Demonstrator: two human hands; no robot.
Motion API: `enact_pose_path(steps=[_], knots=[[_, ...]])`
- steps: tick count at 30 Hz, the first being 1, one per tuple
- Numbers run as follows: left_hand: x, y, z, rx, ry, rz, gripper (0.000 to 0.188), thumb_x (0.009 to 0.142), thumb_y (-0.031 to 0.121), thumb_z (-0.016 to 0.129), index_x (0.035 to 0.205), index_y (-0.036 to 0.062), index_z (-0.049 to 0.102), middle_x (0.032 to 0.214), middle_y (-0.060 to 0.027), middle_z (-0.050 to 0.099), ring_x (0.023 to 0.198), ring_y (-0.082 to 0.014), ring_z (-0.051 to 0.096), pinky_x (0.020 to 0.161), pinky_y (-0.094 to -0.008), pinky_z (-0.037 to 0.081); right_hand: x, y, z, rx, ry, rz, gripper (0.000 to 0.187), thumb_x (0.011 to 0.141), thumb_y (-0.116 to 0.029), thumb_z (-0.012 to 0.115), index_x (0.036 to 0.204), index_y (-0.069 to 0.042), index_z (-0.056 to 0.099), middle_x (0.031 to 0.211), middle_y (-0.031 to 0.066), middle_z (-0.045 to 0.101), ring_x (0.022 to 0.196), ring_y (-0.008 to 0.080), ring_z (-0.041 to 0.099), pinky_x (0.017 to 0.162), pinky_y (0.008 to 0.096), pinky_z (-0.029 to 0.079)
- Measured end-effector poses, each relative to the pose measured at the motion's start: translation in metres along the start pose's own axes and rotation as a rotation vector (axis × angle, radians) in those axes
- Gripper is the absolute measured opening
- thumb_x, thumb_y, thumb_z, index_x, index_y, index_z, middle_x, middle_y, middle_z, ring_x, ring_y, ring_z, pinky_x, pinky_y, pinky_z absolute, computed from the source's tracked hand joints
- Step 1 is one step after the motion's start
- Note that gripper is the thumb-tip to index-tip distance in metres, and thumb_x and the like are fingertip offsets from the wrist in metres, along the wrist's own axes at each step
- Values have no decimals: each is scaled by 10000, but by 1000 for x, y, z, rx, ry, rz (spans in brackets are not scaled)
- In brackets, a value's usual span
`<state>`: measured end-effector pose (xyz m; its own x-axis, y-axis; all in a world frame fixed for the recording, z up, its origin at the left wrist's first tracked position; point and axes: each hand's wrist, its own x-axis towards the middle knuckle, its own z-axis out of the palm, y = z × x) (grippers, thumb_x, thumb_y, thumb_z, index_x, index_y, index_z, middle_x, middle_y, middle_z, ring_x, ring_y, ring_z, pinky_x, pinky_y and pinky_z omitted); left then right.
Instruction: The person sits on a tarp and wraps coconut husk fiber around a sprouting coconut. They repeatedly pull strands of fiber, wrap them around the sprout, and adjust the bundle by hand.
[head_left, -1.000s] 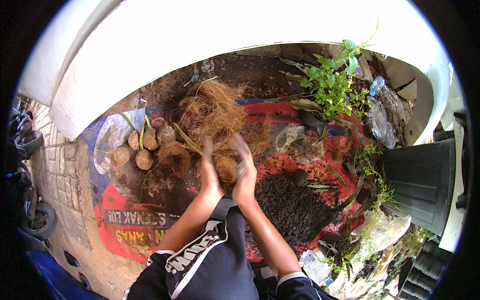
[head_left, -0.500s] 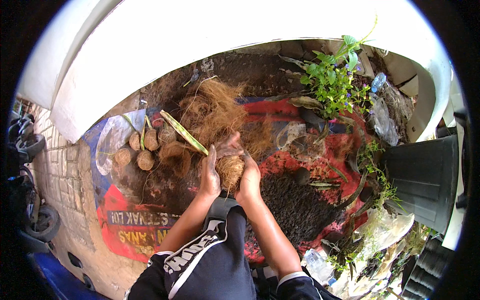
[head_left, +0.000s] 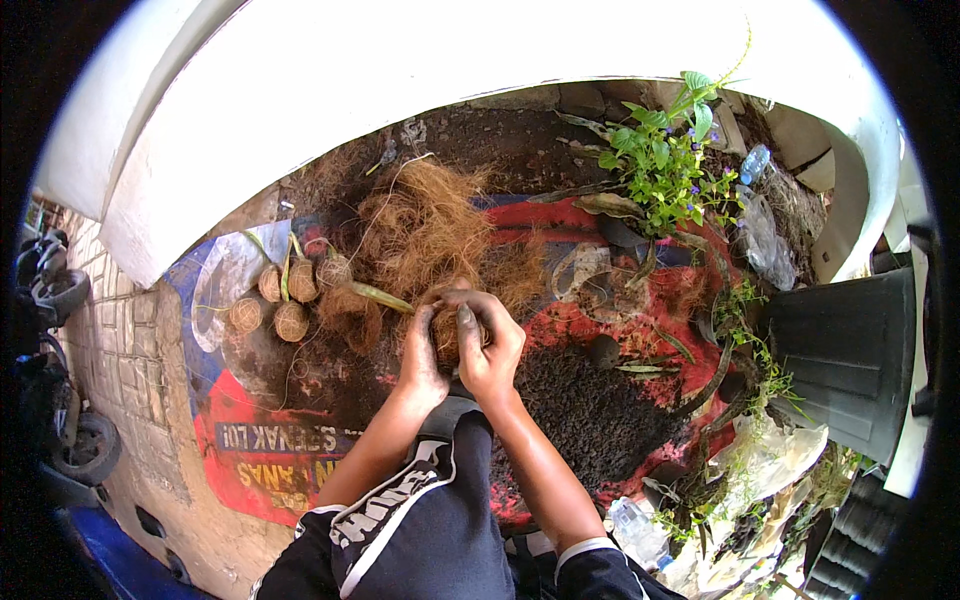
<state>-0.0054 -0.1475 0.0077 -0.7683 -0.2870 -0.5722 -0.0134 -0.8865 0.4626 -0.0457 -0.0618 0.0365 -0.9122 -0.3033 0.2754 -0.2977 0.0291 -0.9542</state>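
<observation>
Brown, stringy and partly covered, the rounded fibre ball (head_left: 447, 336) sits clasped between left hand (head_left: 424, 357) and right hand (head_left: 493, 350).

Purple-flowered plant (head_left: 657, 150) stood at upper right, small plastic bottle (head_left: 755, 164) and clear plastic bag (head_left: 766, 242) near it. Dark grey container (head_left: 845, 360) sat at right, crumpled translucent sheet (head_left: 772, 458) close by. White curved panel (head_left: 450, 40) spanned top. Pale paving (head_left: 128, 345) ran along left, black wheel (head_left: 90, 450) at its edge.
</observation>
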Motion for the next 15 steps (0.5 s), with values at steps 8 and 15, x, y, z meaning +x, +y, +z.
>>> enact_pose_path(steps=[8,15], knots=[[0,1,5,500,-12,277,563,992,457,363,1130,-30,609,1090,-119,649,964,-184,602,954,-353,423,-4,8,9,514,203,527,385,907,-15,335,1239,18,529,1307,148,514,1247,239,463,1058,335,326],[10,-7,-17,-263,-109,-63,447,955,436,445,1162,56,556,1106,-99,614,941,-197,617,853,-349,508,-6,14,-8,-231,-209,-436,378,820,-363,595,987,-33,669,1157,154,622,1202,373,512,1054,542,333]])
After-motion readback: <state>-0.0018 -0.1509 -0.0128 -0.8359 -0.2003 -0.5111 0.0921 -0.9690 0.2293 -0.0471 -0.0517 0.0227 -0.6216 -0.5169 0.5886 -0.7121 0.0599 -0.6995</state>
